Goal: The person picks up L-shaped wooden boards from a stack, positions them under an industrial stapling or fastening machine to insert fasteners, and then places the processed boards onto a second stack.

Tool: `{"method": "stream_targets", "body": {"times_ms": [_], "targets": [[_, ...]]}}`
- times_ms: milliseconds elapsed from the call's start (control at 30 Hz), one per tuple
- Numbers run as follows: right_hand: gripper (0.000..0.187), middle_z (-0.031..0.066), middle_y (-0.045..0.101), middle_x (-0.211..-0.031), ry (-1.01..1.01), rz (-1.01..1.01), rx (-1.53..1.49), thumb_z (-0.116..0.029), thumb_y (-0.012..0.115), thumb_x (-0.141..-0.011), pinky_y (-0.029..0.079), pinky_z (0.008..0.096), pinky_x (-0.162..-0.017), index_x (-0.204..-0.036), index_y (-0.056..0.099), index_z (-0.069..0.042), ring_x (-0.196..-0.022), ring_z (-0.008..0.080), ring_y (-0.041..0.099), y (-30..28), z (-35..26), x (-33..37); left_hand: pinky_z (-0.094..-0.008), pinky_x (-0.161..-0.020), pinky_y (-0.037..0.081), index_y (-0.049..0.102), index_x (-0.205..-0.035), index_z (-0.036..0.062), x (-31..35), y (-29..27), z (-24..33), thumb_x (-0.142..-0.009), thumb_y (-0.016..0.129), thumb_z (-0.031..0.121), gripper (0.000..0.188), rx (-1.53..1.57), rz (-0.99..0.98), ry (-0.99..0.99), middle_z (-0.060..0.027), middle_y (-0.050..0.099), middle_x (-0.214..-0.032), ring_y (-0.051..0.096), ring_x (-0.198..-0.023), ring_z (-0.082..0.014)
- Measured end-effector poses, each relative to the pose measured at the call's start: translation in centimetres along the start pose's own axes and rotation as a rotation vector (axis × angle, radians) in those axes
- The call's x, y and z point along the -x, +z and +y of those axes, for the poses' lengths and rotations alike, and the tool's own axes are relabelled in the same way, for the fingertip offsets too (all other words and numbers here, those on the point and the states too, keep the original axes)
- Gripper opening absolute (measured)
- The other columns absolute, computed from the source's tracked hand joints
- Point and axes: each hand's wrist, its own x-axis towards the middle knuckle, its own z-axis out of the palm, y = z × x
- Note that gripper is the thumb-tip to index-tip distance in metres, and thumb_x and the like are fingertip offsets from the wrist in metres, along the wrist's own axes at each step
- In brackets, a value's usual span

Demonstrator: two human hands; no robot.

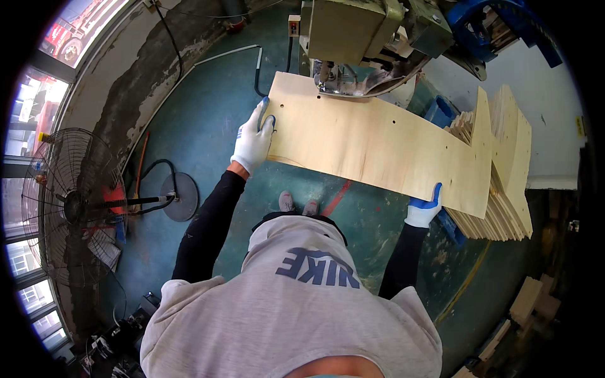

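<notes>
Grips the wooden panel [362, 142] at its left edge with the left hand [251, 140] and its near edge with the right hand [423, 209], near side of the machine [348, 31], left of the panel stack [513, 167].

Board [372, 148], centre: pale tan, brownish grain streaks, dark dots. Hands [250, 146]: white-and-blue gloved. Machine [346, 31], top: olive-green. Floor [148, 252]: teal, red and yellow stripes. Sleeves [211, 227]: black. Shirt [252, 327]: light grey, dark blue print.
</notes>
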Motion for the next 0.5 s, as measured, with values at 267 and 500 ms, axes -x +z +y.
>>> {"method": "stream_targets", "body": {"times_ms": [267, 500], "targets": [[0.047, 0.015, 0.058, -0.141, 0.067, 0.047, -0.054, -0.031, 0.054, -0.105, 0.044, 0.0486, -0.111, -0.14, 0.052, 0.0, -0.131, 0.0308, 0.055, -0.8, 0.5, -1.4, -0.0341, -0.107, 0.044, 0.045, -0.151, 0.0074, -3.2, 0.2, -1.9, -0.103, 0.055, 0.021, 0.051, -0.068, -0.081, 0.063, -0.0244, 0.06, -0.138, 0.059, -0.129, -0.0348], [0.054, 0.0132, 0.052, -0.15, 0.012, 0.111, -0.122, -0.04, 0.048, -0.107, 0.039, 0.0492, -0.115, -0.147, 0.047, -0.003, -0.136, 0.0314, 0.05, 2.4, 1.3, 2.4, -0.0378, -0.095, 0.052, 0.053, -0.143, 0.0026, -2.8, -0.4, -2.7, -0.104, 0.052, 0.022, 0.043, -0.071, -0.003, 0.068, -0.024, 0.069, -0.12, 0.068, -0.112, -0.0361]]}}
